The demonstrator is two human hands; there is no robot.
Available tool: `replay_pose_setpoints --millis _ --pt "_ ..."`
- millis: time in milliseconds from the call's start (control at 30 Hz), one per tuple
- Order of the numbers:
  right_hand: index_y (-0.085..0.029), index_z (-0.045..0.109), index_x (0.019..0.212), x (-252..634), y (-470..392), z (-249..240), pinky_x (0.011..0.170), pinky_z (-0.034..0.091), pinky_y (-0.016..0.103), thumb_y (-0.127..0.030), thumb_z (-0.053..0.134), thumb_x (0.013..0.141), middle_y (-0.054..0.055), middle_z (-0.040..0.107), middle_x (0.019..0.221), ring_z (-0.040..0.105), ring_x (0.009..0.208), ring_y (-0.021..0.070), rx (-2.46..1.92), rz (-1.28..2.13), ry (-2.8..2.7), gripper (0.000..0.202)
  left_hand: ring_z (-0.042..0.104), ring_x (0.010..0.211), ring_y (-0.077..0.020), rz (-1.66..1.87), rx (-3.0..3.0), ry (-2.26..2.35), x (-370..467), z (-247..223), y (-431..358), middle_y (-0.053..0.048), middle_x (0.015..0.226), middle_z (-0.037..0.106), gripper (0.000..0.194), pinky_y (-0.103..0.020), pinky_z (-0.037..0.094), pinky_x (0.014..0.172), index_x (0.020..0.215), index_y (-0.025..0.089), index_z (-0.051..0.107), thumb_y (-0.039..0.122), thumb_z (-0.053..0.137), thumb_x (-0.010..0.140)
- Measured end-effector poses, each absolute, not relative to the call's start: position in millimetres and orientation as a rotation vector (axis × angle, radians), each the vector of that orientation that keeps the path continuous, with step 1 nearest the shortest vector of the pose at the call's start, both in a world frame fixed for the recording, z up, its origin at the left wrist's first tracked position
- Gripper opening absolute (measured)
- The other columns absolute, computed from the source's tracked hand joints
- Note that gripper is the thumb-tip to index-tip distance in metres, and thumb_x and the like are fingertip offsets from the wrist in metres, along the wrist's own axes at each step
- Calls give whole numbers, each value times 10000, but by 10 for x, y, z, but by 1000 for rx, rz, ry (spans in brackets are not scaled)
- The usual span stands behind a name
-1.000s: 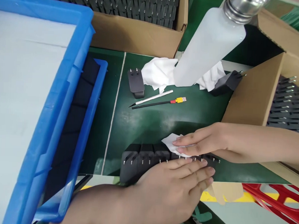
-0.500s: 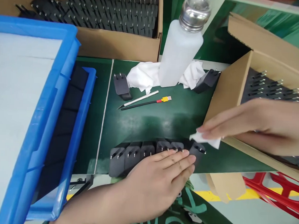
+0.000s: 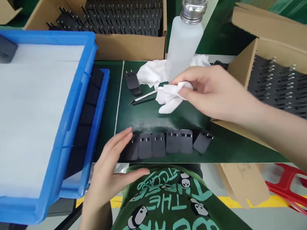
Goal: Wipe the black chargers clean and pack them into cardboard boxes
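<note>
A white cloth (image 3: 171,97) is pinched between the thumb and fingers of my right hand (image 3: 208,88), above the middle of the green table. My left hand (image 3: 113,160) is open, thumb and fingers apart, at the left end of a row of black power adapters (image 3: 158,144). Its fingertips partly hide the leftmost adapter; whether they touch it I cannot tell. The adapters stand side by side with metal prongs at their top ends. At the right end, one adapter (image 3: 202,141) leans at an angle. A silver pen-like tool (image 3: 145,96) and a black cable (image 3: 144,101) lie partly behind the cloth.
A white bottle (image 3: 184,45) with a metal top stands at the back beside crumpled white cloth (image 3: 152,72) and a lone adapter (image 3: 133,83). Cardboard boxes of adapters stand behind (image 3: 131,48) and right (image 3: 243,64). Stacked blue trays (image 3: 87,54) fill the left side.
My right hand has carried the white cloth left and up, away from the right end of the row. My left hand has drawn back from atop the adapters to their left end.
</note>
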State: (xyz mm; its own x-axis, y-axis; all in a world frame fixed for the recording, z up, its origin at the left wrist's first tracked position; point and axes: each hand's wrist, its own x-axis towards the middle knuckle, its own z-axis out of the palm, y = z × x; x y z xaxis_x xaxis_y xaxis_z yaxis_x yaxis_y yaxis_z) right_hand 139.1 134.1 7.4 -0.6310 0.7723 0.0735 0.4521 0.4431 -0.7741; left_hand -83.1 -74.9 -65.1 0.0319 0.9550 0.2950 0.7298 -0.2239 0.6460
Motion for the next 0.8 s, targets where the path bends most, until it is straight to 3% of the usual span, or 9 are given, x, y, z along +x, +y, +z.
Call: replay_pose_setpoints --millis 100,267,367,433,567,700,800 --pt "-198 728 835 1424 1286 122 669 543 282 -73 604 864 6 747 895 683 773 161 -1057 911 -2278 178 518 1328 -305 902 2181 1705 -773 -578 -648 -145 1440 535 865 -432 429 1141 1478 183 424 379 829 739" --pt "-239 665 1068 1878 665 203 720 594 293 -127 574 904 26 721 1115 697 958 177 -1080 417 -2233 218 501 1327 -350 823 2492 1584 -609 -345 -427 -181 1399 557 796 -501 378 1150 1441 122 453 408 792 780" --pt "-149 639 1145 2010 193 -72 955 577 337 0 513 873 90 702 1207 658 1143 207 -1131 135 -2262 335 535 1282 -346 613 2615 1498 -450 -297 -243 -168 1369 595 833 -502 357 1144 1456 73 414 473 750 807" --pt "-57 612 1214 2000 -28 -308 1025 542 416 38 479 869 143 697 1218 615 1225 269 -1098 16 -2400 382 594 1196 -327 489 2648 1449 -358 -311 -142 -139 1307 643 719 -492 375 1112 1394 75 482 407 753 818" --pt "35 606 1207 1961 -203 -532 999 547 438 -3 447 917 200 698 1199 627 1212 302 -940 -116 -2502 334 678 970 -264 442 2655 1424 -283 -358 -64 -94 1160 710 456 -449 439 1019 1211 96 606 303 741 828" --pt "23 649 1128 2046 -192 -522 935 576 406 -56 398 958 203 720 1139 651 1184 295 -764 -145 -2517 314 682 941 -263 443 2663 1454 -291 -346 -77 -103 1140 716 459 -441 457 982 1206 86 607 306 745 827" --pt "8 652 1131 2079 -167 -567 952 565 406 -62 415 959 190 718 1154 651 1186 287 -758 -149 -2480 301 670 1011 -287 415 2663 1439 -248 -319 -81 -115 1171 704 604 -462 446 1005 1239 77 591 398 798 772"
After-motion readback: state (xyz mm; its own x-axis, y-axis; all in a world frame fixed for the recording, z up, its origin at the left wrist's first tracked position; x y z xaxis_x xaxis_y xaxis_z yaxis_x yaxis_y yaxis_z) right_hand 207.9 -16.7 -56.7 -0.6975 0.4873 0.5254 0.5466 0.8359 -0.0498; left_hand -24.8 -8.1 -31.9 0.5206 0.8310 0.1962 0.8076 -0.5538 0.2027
